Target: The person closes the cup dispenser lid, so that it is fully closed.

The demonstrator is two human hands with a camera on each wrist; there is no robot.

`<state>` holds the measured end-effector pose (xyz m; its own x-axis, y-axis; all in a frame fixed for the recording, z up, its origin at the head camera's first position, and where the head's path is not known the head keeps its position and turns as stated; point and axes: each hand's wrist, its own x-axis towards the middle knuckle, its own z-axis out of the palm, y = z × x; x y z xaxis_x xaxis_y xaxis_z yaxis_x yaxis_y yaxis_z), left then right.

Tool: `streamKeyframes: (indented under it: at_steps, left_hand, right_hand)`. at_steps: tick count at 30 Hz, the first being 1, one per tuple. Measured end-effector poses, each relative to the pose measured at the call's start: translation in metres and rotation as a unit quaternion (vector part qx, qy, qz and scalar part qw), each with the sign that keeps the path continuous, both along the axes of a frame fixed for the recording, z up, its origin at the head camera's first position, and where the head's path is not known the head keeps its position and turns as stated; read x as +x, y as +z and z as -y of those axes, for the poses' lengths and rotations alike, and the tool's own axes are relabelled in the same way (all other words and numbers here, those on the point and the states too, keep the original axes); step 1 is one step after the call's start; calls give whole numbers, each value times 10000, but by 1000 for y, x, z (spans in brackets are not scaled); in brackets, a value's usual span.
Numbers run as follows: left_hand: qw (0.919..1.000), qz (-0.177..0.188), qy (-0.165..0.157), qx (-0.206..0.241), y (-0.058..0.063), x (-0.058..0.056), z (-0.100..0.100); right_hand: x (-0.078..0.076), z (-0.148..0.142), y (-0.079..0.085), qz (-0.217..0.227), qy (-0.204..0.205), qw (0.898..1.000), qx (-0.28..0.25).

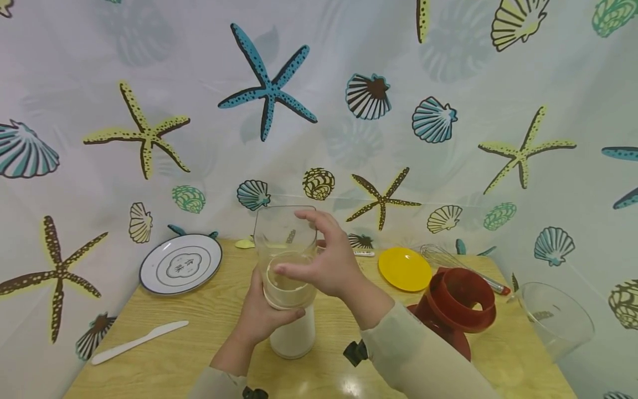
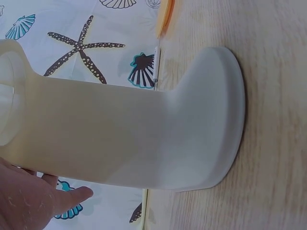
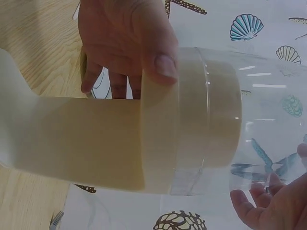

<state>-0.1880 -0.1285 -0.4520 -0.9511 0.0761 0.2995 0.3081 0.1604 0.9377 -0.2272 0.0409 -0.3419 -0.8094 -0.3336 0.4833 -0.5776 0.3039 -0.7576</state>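
A cream stand (image 1: 293, 335) with a flared foot and a wide ring at its top rises from the table at the middle. A clear plastic cylinder (image 1: 284, 230) sits on the ring, overlapping it in the right wrist view. My left hand (image 1: 264, 316) grips the stand just below the ring, its thumb (image 3: 163, 62) pressed on the ring in the right wrist view. Around the clear cylinder's right side curls my right hand (image 1: 331, 263), thumb on the near side and fingers farther up. The stand's foot (image 2: 211, 120) rests on the wood.
A red stand (image 1: 461, 302) is at the right, with another clear container (image 1: 555, 318) beside it. A yellow plate (image 1: 405, 270) and a whisk (image 1: 448, 260) are behind. To the left are a white plate (image 1: 154, 271) with a dark rim and a white knife (image 1: 142, 342).
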Motion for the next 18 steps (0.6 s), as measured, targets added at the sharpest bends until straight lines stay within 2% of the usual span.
streamKeyframes:
  at_steps: [10, 16, 18]
  left_hand:
    - [9994, -257, 176, -173, -1, 0, 0]
    - [9998, -197, 67, -29, -2, 0, 0]
    - [9998, -216, -42, 17, -2, -1, 1]
  right_hand:
    - [-2, -4, -8, -376, 492, 9977, -261]
    - [-7, -6, -10, -132, 317, 9989, -316]
    - [-7, -7, -9, -164, 383, 9985, -347]
